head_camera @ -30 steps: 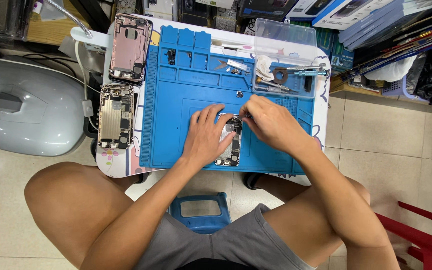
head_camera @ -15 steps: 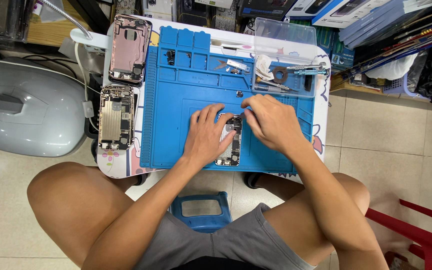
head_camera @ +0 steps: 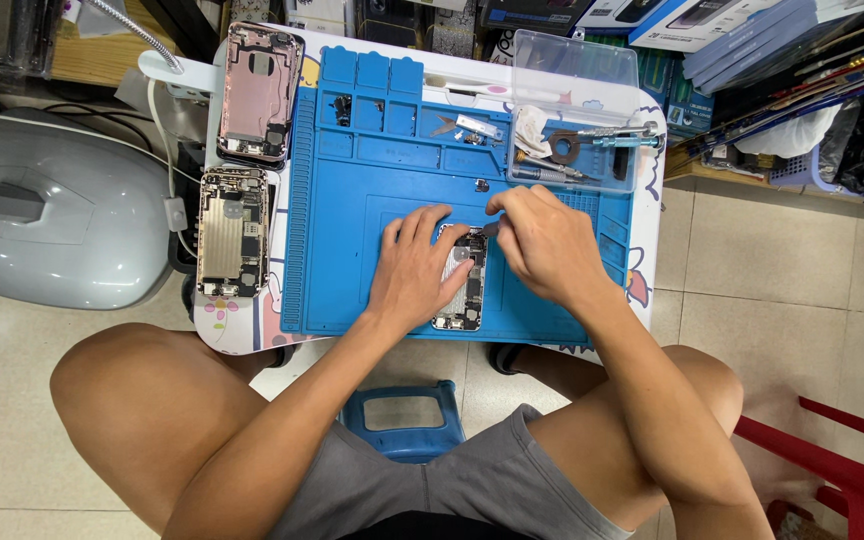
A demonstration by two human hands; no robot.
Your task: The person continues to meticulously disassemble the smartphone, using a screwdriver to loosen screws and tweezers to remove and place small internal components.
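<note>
Blue repair mat (head_camera: 352, 200) at frame centre: an opened phone (head_camera: 462, 285) is pinned flat by the left hand (head_camera: 417, 265); a small dark tool (head_camera: 492, 228) is pinched by the right hand (head_camera: 542, 245).

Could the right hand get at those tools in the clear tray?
Probably yes. The right hand sits just below the clear tray, whose lid is up, and only bare blue mat lies between them.

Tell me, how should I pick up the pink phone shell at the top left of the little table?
Grip the pink phone shell by its two long side edges, coming straight down from above. It lies flat and open side up, with small parts showing inside, so fingers probably belong on the rim. Nothing crowds its long sides; the gold phone shell sits just below it.
</note>
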